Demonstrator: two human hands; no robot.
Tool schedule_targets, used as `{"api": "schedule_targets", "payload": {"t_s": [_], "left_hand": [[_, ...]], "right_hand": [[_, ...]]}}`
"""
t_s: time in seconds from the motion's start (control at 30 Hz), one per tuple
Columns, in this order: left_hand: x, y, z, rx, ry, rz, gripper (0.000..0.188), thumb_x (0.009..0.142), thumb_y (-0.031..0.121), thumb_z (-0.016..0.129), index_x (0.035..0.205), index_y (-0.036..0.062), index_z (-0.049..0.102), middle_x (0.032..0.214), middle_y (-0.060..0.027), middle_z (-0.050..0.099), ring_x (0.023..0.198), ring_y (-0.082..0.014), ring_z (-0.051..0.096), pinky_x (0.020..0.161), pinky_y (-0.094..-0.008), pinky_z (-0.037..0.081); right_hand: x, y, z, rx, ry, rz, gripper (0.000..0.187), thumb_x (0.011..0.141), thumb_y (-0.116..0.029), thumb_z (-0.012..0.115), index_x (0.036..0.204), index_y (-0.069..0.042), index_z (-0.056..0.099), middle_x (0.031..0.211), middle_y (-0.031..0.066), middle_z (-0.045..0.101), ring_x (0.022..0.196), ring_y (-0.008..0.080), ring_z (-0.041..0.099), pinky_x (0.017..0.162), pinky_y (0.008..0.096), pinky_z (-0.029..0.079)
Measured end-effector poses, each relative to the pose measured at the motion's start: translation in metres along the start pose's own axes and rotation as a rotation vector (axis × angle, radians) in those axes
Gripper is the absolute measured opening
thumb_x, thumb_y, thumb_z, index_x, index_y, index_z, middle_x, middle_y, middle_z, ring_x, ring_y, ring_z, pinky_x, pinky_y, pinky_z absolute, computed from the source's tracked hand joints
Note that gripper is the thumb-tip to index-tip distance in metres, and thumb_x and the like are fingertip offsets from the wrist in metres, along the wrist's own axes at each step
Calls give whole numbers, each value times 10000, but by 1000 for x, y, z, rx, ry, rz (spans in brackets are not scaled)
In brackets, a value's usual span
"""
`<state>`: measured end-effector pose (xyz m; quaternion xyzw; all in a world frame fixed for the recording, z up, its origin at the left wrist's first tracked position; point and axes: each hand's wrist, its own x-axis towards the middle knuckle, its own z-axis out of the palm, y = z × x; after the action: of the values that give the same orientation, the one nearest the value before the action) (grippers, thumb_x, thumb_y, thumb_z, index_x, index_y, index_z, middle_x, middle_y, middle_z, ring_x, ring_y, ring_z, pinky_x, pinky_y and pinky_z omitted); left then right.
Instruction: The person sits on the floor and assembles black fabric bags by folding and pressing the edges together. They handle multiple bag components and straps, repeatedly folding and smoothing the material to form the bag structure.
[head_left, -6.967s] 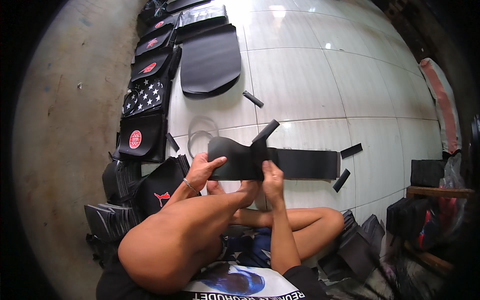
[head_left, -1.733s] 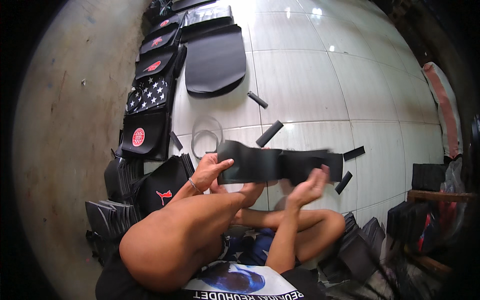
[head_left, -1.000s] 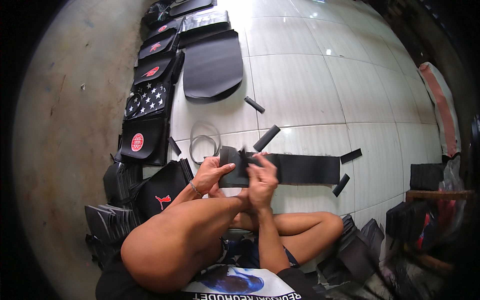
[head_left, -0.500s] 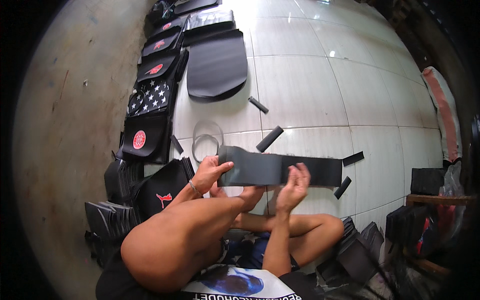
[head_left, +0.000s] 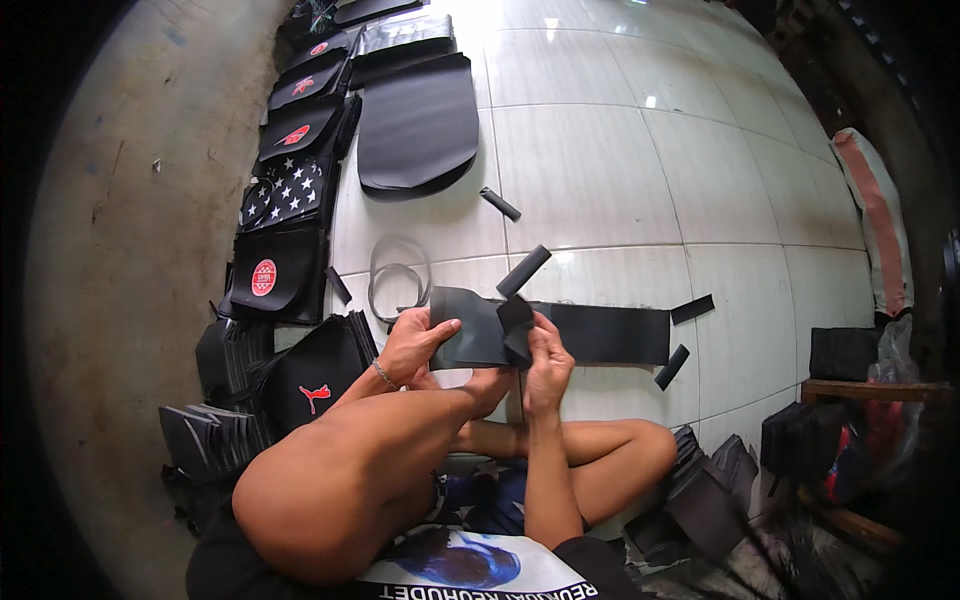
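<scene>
A long black strip of leather-like sheet (head_left: 615,335) lies crosswise in front of my legs, just above the floor tiles. My left hand (head_left: 412,343) grips its left end, thumb on top and fingers underneath. Over the strip's middle, my right hand (head_left: 549,368) pinches a small curled black piece (head_left: 515,322) between thumb and fingers. Whether that piece is joined to the strip is hard to see. Short black rolled pieces (head_left: 525,269) are scattered around the strip, and a loop of thin grey banding (head_left: 392,270) sits beyond my left hand.
Stacks of black flaps, some with red emblems (head_left: 264,278) or white stars (head_left: 285,195), line the left wall. Large rounded black sheets (head_left: 418,125) lie farther off. At the right are a long pink-and-white cushion (head_left: 877,220), a wooden stool edge (head_left: 870,389) and more black pieces (head_left: 710,505).
My right hand has moved left along the strip and closed on a small curled black piece that was not visible before. My left hand keeps its hold. The whole view has shifted slightly.
</scene>
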<state>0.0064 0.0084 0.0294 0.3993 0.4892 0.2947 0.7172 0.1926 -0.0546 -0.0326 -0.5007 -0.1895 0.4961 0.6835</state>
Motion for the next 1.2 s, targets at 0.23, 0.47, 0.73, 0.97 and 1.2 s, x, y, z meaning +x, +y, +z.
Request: {"api": "schedule_targets", "payload": {"t_s": [0.23, 0.47, 0.73, 0.97, 1.2], "left_hand": [[-2, -4, -1, -6, 1, -17, 210, 935, 110, 632, 1071, -49, 635, 979, -60, 689, 845, -88, 625, 762, -247, 522], [4, -2, 2, 12, -42, 4, 193, 940, 111, 631, 1054, -42, 659, 941, -44, 689, 810, -67, 609, 718, -228, 516], [-6, 7, -8, 21, 75, 10, 202, 884, 57, 682, 1052, -50, 649, 957, -81, 702, 827, -106, 652, 745, -265, 547], [8, -16, 4, 74, 95, 98, 192, 850, 142, 753, 963, -5, 706, 862, -27, 701, 748, -64, 621, 654, -221, 513], [11, -10, -10, 30, 16, 9, 222, 975, 138, 568, 1074, -52, 624, 1013, -72, 686, 856, -91, 630, 775, -250, 521]], "right_hand": [[8, -51, -40, -569, 667, -504, 261, 926, -195, 622, 1086, 4, 573, 1106, 97, 550, 1006, 237, 541, 913, 361, 420], [-4, -7, 14, -584, -142, -347, 284, 893, -162, 661, 1114, 17, 664, 1199, 155, 639, 1134, 293, 563, 973, 392, 440], [21, -49, -40, -758, 725, -648, 372, 965, -242, 584, 1227, 2, 481, 1220, 131, 481, 1075, 245, 497, 906, 386, 434], [-14, 3, 26, -636, -221, -403, 228, 834, -129, 708, 1007, 20, 706, 1184, 152, 643, 1135, 300, 551, 975, 396, 437], [39, -13, -105, -307, 646, -176, 430, 984, -320, 510, 1151, 66, 598, 1029, 108, 632, 941, 201, 569, 816, 374, 477]]}}
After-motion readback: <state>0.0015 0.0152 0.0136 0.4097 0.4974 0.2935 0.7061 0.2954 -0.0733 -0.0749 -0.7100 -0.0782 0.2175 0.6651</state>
